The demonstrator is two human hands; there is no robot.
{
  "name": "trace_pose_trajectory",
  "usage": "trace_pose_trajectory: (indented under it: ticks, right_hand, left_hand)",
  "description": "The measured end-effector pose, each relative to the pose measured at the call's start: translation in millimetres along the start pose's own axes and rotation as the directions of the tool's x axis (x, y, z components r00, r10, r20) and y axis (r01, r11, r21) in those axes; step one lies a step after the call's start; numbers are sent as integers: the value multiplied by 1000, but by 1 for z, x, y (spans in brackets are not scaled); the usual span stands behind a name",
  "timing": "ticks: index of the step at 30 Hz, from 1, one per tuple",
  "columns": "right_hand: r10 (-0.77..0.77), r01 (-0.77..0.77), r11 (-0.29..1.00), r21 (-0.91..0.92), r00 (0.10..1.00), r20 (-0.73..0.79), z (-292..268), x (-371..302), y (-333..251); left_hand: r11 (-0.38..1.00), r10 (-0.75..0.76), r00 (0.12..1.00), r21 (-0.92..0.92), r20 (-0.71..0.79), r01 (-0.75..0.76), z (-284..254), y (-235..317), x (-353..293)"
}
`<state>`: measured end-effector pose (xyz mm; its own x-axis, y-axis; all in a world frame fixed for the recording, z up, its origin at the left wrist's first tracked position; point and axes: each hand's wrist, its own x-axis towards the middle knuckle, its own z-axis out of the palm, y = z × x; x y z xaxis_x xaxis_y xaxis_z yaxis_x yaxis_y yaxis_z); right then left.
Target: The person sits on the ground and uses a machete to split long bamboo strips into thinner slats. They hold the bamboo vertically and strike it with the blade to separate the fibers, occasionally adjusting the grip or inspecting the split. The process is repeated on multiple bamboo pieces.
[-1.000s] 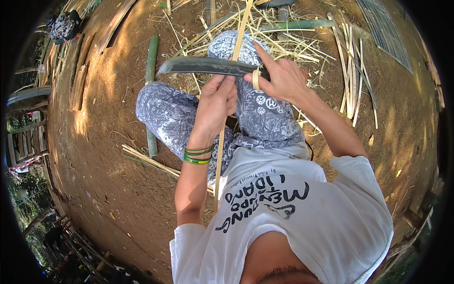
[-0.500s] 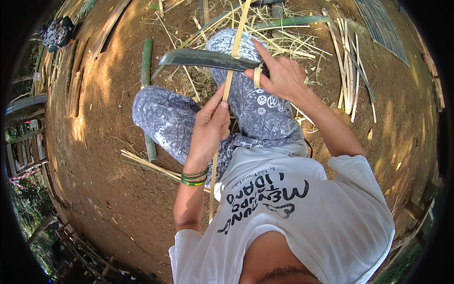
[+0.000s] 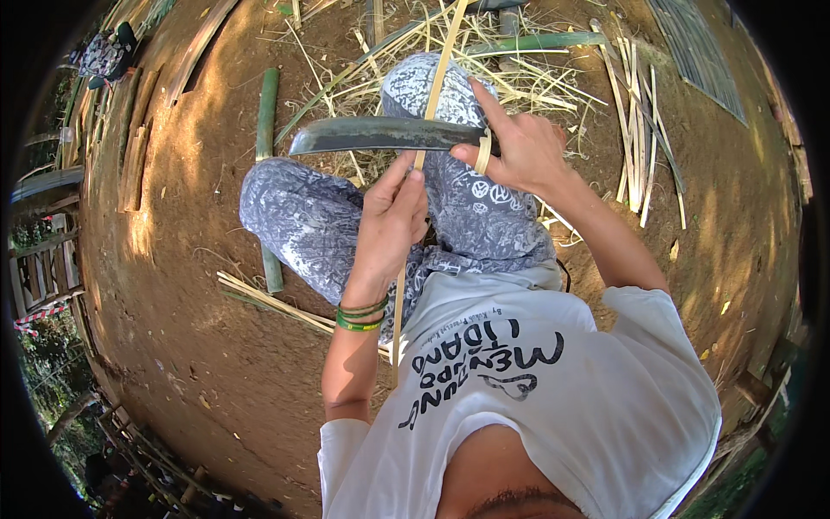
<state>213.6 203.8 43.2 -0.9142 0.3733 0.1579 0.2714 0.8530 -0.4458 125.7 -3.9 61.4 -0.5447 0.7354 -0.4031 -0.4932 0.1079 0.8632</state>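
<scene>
A long, thin bamboo strip (image 3: 443, 65) runs from beyond my right knee down past my lap. My left hand (image 3: 393, 208) pinches it between thumb and fingers, just below the blade. In my right hand (image 3: 529, 149) is a machete (image 3: 372, 134) with a broad, dark, slightly curved blade pointing left. The blade lies across the strip, over my right thigh. A pale band (image 3: 483, 152) circles the handle, most of which my palm hides. My right index finger stretches forward, beside the strip.
Pale shavings (image 3: 510, 78) are heaped beyond my knees. A green bamboo pole (image 3: 267, 112) lies left of my leg. Cut strips (image 3: 635, 130) lie on the ground at the right, others (image 3: 268, 298) near my left elbow. A slatted panel (image 3: 696, 56) lies far right.
The machete and my right hand have come slightly nearer to me along the strip. A curled shaving seen at the blade is no longer there. My left hand shifted a little right.
</scene>
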Motion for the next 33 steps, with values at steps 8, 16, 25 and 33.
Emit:
trace_pose_trajectory:
  ticks: [8,16,25,33]
  right_hand:
    - [6,-6,1000,-19,999,-38,-2,3,2]
    - [77,-75,995,70,997,-26,2,6,6]
    - [37,-37,999,2,999,3,-1,8,3]
    - [62,-62,998,7,998,7,-4,3,0]
  left_hand:
    - [955,-154,988,-257,-5,147,14,13,-1]
    - [995,-11,1000,98,-24,13,-7,-15,-28]
    - [999,19,1000,-36,10,-19,12,0,13]
    - [996,24,999,88,26,-26,3,-3,-8]
